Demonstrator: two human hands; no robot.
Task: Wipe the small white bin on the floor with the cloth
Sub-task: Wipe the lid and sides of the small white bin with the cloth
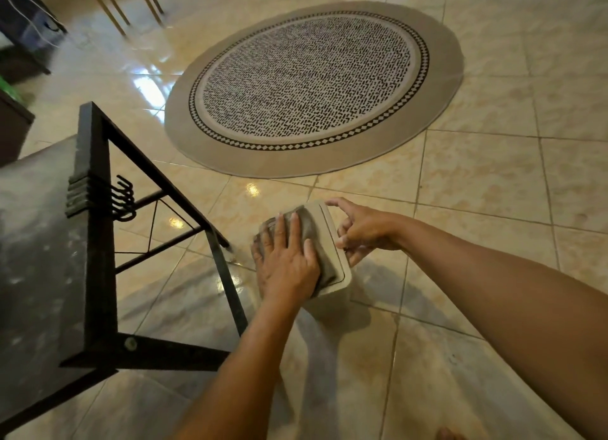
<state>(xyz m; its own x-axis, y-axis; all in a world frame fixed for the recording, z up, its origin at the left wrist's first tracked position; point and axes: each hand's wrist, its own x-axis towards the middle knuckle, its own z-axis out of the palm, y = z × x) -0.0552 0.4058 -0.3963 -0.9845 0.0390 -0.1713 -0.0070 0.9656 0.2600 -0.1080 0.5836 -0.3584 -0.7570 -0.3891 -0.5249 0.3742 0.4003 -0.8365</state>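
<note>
The small white bin (342,273) stands on the tiled floor just right of a black table leg. A grey cloth (311,229) lies across its lid. My left hand (288,263) presses flat on the cloth, fingers spread, covering most of the lid's left side. My right hand (362,230) grips the bin's right edge with fingertips, thumb at the near side and forefinger at the far corner. The bin's body below the lid is mostly hidden by my hands.
A black metal-framed table (95,242) with hooks stands at the left, its leg close to the bin. A round patterned rug (312,87) lies beyond on the glossy tiles. Chair legs (121,8) and dark furniture (19,45) sit at the far left.
</note>
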